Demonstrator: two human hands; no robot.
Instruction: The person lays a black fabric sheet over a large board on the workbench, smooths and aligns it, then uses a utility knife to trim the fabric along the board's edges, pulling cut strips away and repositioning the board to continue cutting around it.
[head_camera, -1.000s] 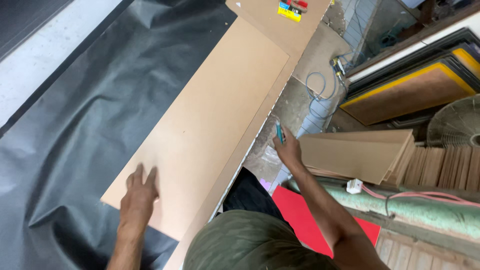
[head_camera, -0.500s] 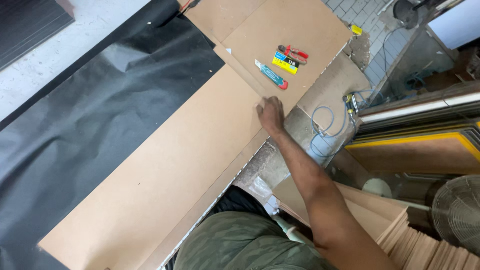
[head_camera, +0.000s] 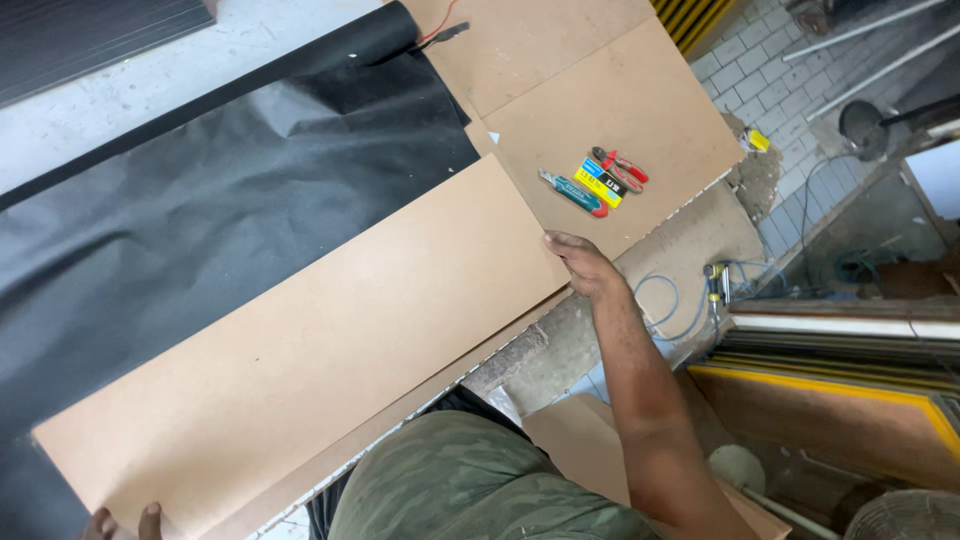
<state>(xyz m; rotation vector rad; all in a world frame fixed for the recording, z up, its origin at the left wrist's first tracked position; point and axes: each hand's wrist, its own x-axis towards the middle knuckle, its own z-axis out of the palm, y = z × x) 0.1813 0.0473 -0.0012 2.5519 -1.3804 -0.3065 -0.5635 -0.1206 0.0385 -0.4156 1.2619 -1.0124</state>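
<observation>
Left hand (head_camera: 122, 522) grips the near-left corner of the long brown board (head_camera: 300, 350), fingers barely visible at frame bottom. Board's long axis runs diagonally from lower left to upper right over black sheeting (head_camera: 200, 180). Right hand (head_camera: 582, 265) clasps its far right end, near the cutter (head_camera: 572, 193) and pliers (head_camera: 620, 165).

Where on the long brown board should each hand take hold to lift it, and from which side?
Grip the long brown board at its two short ends, coming in from beyond each end. It is long, thin and lies flat, so end grips probably balance it best. The right hand is at the far end's corner; the left hand is at the near corner.
</observation>
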